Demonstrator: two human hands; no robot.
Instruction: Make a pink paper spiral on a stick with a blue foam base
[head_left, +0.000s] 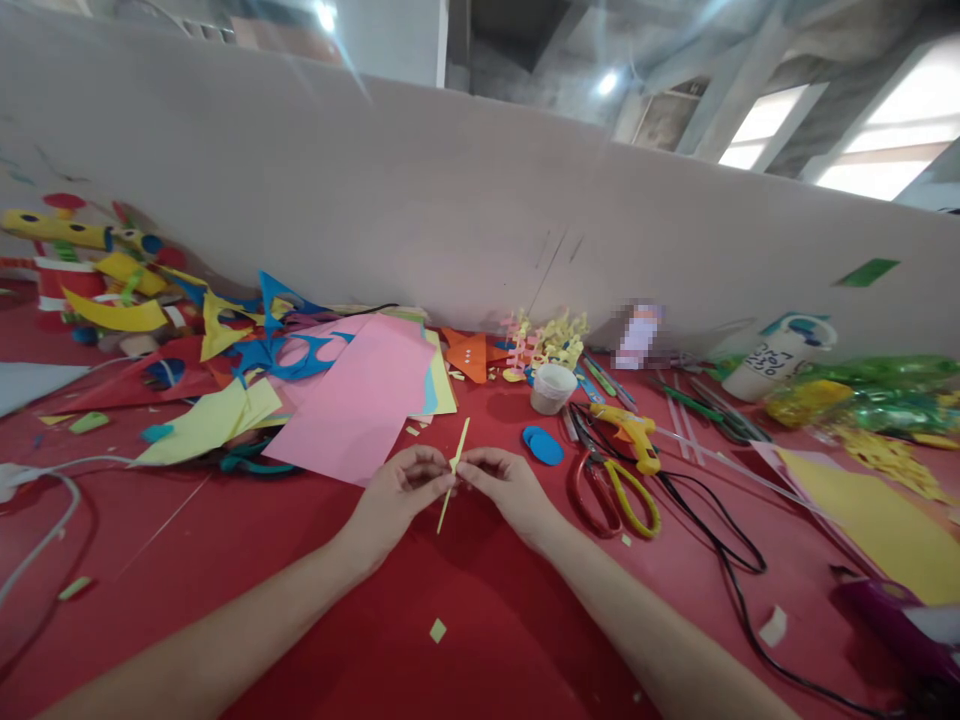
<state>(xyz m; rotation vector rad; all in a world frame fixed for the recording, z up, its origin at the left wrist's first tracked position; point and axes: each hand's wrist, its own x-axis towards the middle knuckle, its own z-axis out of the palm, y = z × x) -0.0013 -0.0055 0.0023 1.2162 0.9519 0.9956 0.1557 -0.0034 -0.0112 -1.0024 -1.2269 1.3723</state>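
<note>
Yellow strip [445, 508] is in the mid. of the head view, held up at a slant, top end leaning a bit to the right. L hand [394, 500] has its fingers clamped on the strip near its mid. R hand [514, 492] comes in from the other side, w/ its fingers pinched together on the same spot.

Both hands are over the red worktop [337, 630]. Below them, at bottom ctr., lies a small yellow pc. [438, 630]. Just left of ctr. is a big pink sheet [345, 405], w/ cut blue, red & yellow scraps [225, 325] farther left.

Right of the R hand are blue discs [543, 446], & above them a white cup [553, 390]. Next come scissors [634, 500] w/ one red & one yellow handle, & a yellow glue gun [630, 432] just above. Yellow sheet [877, 515] is at the right edge. Purple tool [881, 620] is lower right, partly cut off.
</note>
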